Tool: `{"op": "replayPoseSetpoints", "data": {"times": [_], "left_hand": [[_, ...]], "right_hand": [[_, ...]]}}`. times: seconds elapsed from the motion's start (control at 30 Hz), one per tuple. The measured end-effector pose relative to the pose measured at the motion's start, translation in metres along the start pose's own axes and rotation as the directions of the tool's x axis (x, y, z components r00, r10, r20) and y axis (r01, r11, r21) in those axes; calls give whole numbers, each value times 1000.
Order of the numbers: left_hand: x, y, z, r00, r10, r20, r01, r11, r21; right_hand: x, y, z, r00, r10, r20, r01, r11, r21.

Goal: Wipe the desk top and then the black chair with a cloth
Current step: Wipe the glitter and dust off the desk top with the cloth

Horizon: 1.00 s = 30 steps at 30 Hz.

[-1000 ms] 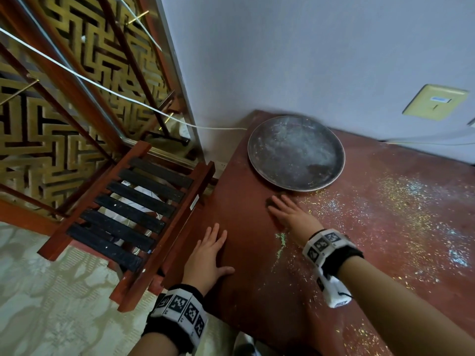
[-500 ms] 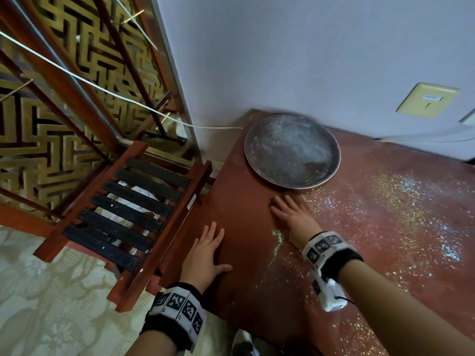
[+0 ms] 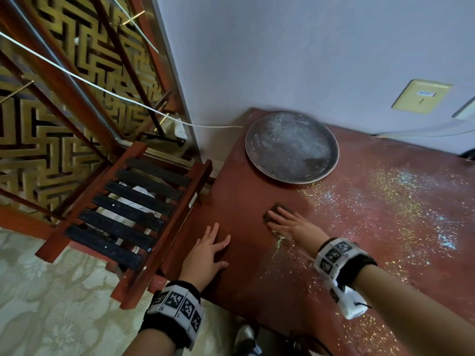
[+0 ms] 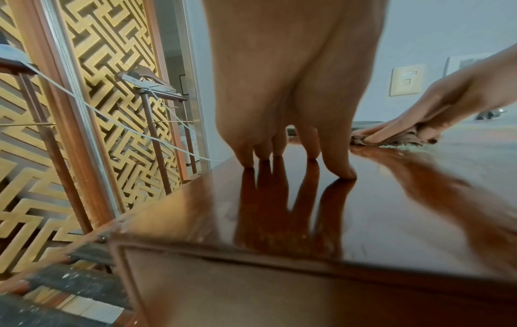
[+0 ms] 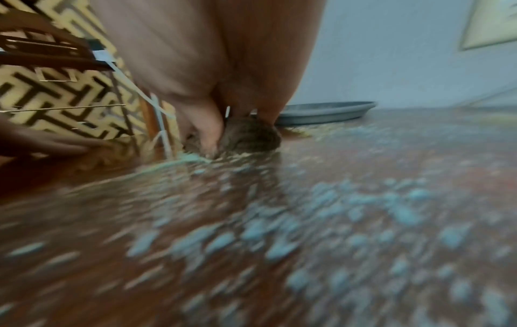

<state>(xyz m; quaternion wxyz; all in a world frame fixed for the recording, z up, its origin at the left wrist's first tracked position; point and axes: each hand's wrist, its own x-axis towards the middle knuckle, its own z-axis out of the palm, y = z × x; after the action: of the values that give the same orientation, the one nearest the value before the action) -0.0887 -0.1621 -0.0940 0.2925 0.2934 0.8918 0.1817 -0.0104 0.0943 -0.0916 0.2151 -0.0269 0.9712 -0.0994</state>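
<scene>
The reddish-brown desk top (image 3: 244, 196) is strewn with glittery specks over its right half. A small dark brown cloth (image 3: 273, 214) lies on it under my right hand (image 3: 290, 222), whose straight fingers press it flat; the cloth (image 4: 391, 138) also shows in the left wrist view and as a dark wad (image 5: 249, 135) in the right wrist view. My left hand (image 3: 208, 250) rests flat near the desk's left edge, fingers spread, holding nothing. The chair with black slats (image 3: 128, 214) and red wooden frame stands left of the desk.
A round dusty metal tray (image 3: 291, 147) sits at the back left of the desk against the wall. A white cable (image 3: 102, 91) crosses in front of the gold lattice screen (image 3: 51, 80). A yellowish wall plate (image 3: 421, 98) is on the wall. Patterned carpet (image 3: 51, 304) lies below.
My right hand with the cloth has drawn slightly back from the tray toward me. The left hand stays on the desk edge.
</scene>
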Motion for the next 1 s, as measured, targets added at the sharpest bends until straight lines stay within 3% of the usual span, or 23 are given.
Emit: {"op": "replayPoseSetpoints", "data": {"times": [0.1,0.17,0.33,0.4,0.5,0.57,0.67,0.73,0.77,0.93,1.0], "left_hand": [[-6,-4,1,1000,16,14,-16,1000,-1],[-10,-7,2,1000,23,15,-23,1000,-1],[-14,-11,7,999,36,14,-36,999,20],[-15,-13,7,999,37,21,-37,999,17],[-20,-15,7,999,33,27,-33,999,18],[-23,-16,9,999,26,23,-27,999,21],[-24,-17,12,999,39,15,-40,999,26],[-24,-18,12,999,49,21,-50,998,37],[-24,-18,12,998,53,24,-54,998,42],[-29,-20,13,999,52,15,-52,998,34],[-32,-21,15,999,49,8,-49,998,45]], "right_hand": [[2,26,-3,979,193,-61,-186,977,105],[1,18,-2,964,251,-85,-238,962,133],[-19,-42,20,999,-19,-44,23,995,94],[-21,-32,20,997,25,-76,-15,992,126],[-19,-14,14,973,214,-84,-196,963,185],[-21,-27,15,965,247,-83,-231,958,169],[-35,-78,35,995,41,-90,-24,983,180],[-44,-102,55,983,-125,-135,149,970,190],[-45,-102,58,979,-142,-143,168,967,193],[-38,-77,38,991,112,-68,-98,978,183],[-39,-92,39,992,88,-90,-70,981,183]]}}
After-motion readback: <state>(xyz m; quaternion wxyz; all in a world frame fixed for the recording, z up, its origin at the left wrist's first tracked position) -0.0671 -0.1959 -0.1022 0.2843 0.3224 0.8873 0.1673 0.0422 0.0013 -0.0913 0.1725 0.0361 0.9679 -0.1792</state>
